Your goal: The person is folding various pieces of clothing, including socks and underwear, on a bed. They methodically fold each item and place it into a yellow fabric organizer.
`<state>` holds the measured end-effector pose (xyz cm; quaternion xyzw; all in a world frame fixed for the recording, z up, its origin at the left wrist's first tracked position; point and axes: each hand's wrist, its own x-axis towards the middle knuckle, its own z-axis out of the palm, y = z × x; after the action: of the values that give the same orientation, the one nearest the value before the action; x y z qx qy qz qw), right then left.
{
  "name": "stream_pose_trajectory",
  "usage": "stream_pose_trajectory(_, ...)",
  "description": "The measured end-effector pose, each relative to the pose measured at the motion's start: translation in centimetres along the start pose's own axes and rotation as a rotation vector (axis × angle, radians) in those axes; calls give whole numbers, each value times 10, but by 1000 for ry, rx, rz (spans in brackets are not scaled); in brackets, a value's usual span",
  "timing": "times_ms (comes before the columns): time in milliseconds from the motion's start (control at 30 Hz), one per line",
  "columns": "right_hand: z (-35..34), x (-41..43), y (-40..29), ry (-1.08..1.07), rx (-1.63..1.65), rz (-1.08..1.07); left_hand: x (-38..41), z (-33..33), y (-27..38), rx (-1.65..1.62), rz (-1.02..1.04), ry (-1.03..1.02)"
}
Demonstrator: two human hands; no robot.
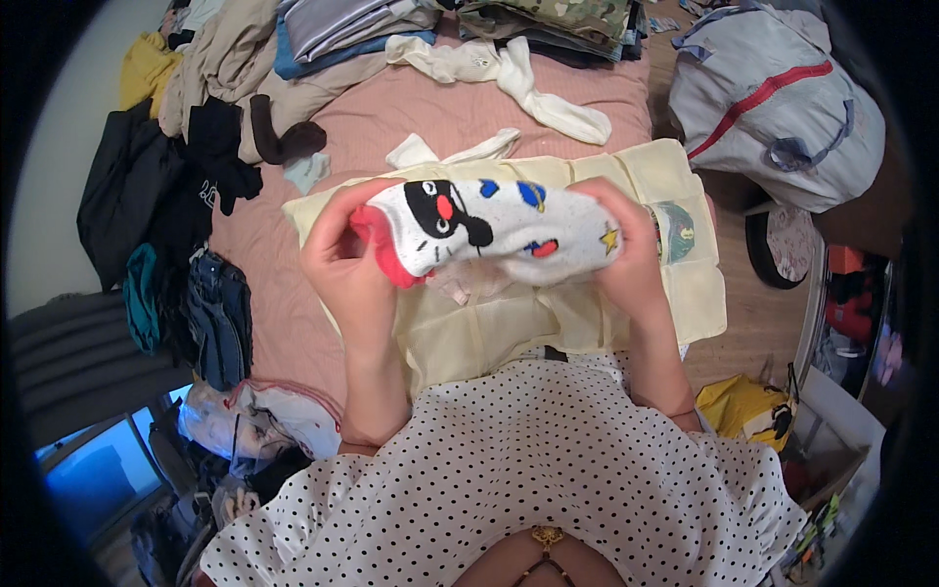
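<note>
A white sock (pixel 506 242) with a red cuff and a cartoon face pattern is stretched sideways between both hands. My left hand (pixel 352 257) grips it at the red cuff, and my right hand (pixel 623 242) holds the toe end, marked with a yellow star. Below the sock lies a cream fabric organizer (pixel 469 337) with stitched compartments. A colourful rolled item (pixel 675 231) sits in a compartment beside my right hand. Something pale pink (pixel 466 282) shows just under the sock, partly hidden.
White socks (pixel 557 114) lie beyond the organizer on the pink bedding (pixel 293 257). Folded clothes (pixel 550 26) are stacked at the far side. A dark brown sock (pixel 275 136) and jeans (pixel 220 315) lie left. A large grey-white bag (pixel 777 125) stands right, near a round dark-rimmed object (pixel 788 246).
</note>
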<state>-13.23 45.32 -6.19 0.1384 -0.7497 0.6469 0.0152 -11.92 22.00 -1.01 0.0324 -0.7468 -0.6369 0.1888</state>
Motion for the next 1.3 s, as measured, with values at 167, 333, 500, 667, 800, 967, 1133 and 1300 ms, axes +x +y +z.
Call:
stream_pose_trajectory(167, -10, 3, 1, 192, 48, 4, 2, -12, -1, 73, 1, 60)
stream_pose_trajectory(333, -16, 1, 9, 200, 248, 34, 5, -15, -11, 85, -34, 44)
stream_pose_trajectory(500, -23, -1, -5, 53, 324, 20, 7, -13, -15, -43, -55, 43)
stream_pose_trajectory(667, -33, -2, -12, -93, 497, 37, 10, -15, -16, -89, -95, 57)
stream_pose_trajectory(800, -34, -4, -6, -22, 433, 11, 10, -20, -20, -176, -109, 103)
stream_pose_trajectory(967, -35, -5, -14, 35, 281, 46, 13, -20, -23, -336, -165, 189)
stream_pose_trajectory(1133, -42, -4, -12, 75, -218, -67, 12, -25, -21, -477, -158, 81)
stream_pose_trajectory(1300, -37, -4, -9, 157, -208, -77, 12, -21, -22, -403, -132, 94)
